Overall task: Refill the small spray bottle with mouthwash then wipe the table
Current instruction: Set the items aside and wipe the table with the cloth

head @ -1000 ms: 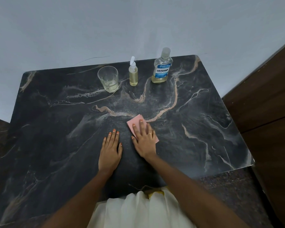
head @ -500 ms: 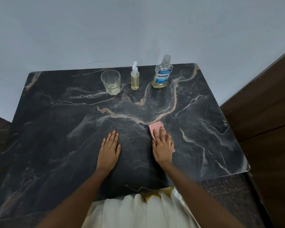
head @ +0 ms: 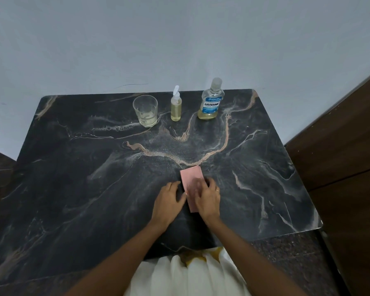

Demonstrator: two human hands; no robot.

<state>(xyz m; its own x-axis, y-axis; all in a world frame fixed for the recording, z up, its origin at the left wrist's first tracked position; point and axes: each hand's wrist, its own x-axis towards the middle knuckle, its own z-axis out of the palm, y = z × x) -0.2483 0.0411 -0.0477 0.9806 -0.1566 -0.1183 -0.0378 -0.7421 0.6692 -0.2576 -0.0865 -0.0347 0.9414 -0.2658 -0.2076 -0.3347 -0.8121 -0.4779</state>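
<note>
A pink cloth [head: 191,177] lies flat on the dark marble table [head: 73,189], a little right of centre. My right hand [head: 208,199] rests on the cloth's near right part, its fingers blurred. My left hand [head: 169,199] has curled fingers and its thumb at the cloth's left edge. The small spray bottle [head: 176,108], capped with a white nozzle and nearly full of yellowish liquid, stands upright at the back. The clear mouthwash bottle [head: 212,103] with a blue label stands to its right, only a shallow layer of liquid in it.
A drinking glass [head: 146,111] with a little liquid stands left of the spray bottle at the back. A pale wall runs behind the table. A brown wooden panel [head: 340,135] stands along the right side. The table's near right corner [head: 316,225] is close to it.
My right hand slid the cloth to the right and back toward the middle. My left hand left its flat rest and came over to the cloth's left edge.
</note>
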